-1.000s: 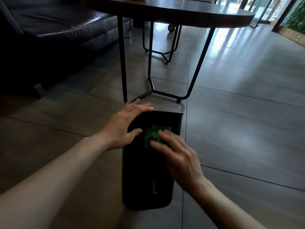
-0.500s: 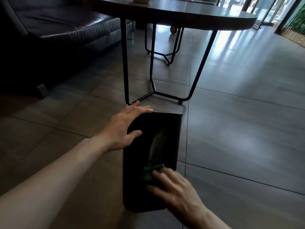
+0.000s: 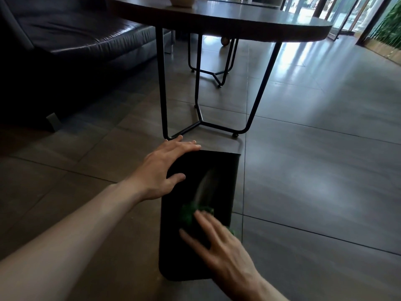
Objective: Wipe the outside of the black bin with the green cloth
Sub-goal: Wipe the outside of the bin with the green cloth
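Note:
The black bin (image 3: 219, 170) lies on its side on the tiled floor, a flat side facing up. My left hand (image 3: 165, 168) rests spread over its far left corner, gripping the edge and holding it steady. My right hand (image 3: 219, 246) presses flat on the green cloth (image 3: 188, 213), which lies on the upper face of the bin near its middle. Fingers cover part of the cloth and the hand is motion-blurred. A lighter streak shows on the bin's face above the cloth.
A round dark table (image 3: 217, 18) on thin black metal legs (image 3: 161, 83) stands just beyond the bin. A dark leather sofa (image 3: 65, 35) fills the upper left. Grey floor tiles (image 3: 314, 170) stretch to the right toward glass doors.
My right hand slid the cloth from the far end of the bin's face down toward me, then back up a little. My left hand stayed in place.

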The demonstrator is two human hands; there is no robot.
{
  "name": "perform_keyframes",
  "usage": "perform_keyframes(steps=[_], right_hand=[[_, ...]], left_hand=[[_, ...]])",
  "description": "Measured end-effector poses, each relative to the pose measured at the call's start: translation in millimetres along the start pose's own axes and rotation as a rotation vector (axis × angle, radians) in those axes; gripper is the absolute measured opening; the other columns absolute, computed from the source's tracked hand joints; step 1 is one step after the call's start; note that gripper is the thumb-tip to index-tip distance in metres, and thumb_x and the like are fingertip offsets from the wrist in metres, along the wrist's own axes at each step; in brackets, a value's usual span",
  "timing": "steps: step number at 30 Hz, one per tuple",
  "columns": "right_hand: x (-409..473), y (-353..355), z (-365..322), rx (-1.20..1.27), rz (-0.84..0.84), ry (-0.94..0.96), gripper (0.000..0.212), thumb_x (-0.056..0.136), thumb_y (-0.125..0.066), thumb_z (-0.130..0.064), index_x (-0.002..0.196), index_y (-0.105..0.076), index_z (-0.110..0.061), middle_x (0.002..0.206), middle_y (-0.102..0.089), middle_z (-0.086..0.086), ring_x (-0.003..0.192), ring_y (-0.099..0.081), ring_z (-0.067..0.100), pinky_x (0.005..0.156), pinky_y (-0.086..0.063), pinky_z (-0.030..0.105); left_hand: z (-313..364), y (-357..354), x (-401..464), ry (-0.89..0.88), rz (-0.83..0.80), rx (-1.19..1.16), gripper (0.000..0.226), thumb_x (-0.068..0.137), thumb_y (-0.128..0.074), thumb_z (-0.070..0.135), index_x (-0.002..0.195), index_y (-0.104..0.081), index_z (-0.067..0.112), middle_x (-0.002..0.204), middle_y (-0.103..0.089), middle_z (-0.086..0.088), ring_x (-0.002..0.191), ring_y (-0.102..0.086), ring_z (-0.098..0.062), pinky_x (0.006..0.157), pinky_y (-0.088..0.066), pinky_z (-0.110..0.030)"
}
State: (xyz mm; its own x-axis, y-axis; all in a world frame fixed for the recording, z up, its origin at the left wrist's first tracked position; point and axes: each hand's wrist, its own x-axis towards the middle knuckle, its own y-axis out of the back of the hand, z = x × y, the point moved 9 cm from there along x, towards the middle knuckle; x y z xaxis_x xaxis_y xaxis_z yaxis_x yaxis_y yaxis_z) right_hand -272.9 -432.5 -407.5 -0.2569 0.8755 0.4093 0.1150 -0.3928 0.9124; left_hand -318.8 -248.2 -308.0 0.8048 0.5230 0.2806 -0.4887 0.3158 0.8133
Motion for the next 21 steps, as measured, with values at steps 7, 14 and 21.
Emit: perform_keyframes(steps=[7, 14, 21], right_hand=[[6.2, 55.3, 58.0, 0.175, 0.294, -0.375, 0.052, 0.074, -0.069, -0.006, 0.123, -0.068, -0.026, 0.109, -0.054, 0.002, 0.095, -0.057, 0.024, 0.068, -0.052, 0.027], [45.1, 78.1, 89.1, 0.042, 0.399, -0.543, 0.056, 0.07, -0.077, -0.003, 0.125, -0.067, -0.01, 0.107, -0.059, 0.012, 0.113, -0.054, 0.034, 0.092, -0.051, 0.044], [41.4, 35.7, 54.2, 0.081, 0.16, -0.264, 0.059, 0.085, -0.075, -0.016, 0.14, -0.057, -0.007, 0.143, -0.043, 0.018, 0.147, -0.036, 0.039, 0.109, -0.047, 0.047]], left_hand=[[1.9, -0.9, 0.4, -0.012, 0.005, -0.003, 0.079, 0.083, -0.075, 0.014, 0.148, -0.039, 0.041, 0.154, -0.039, 0.023, 0.151, -0.017, -0.001, 0.126, -0.014, -0.034], [9.0, -3.5, 3.9, -0.02, 0.009, -0.005, 0.079, 0.083, -0.075, 0.014, 0.146, -0.04, 0.044, 0.153, -0.04, 0.023, 0.151, -0.019, -0.001, 0.125, -0.015, -0.034], [1.1, -0.1, 1.9, 0.002, 0.012, 0.007, 0.076, 0.084, -0.074, 0.015, 0.147, -0.041, 0.041, 0.154, -0.04, 0.022, 0.151, -0.019, -0.002, 0.125, -0.017, -0.035]])
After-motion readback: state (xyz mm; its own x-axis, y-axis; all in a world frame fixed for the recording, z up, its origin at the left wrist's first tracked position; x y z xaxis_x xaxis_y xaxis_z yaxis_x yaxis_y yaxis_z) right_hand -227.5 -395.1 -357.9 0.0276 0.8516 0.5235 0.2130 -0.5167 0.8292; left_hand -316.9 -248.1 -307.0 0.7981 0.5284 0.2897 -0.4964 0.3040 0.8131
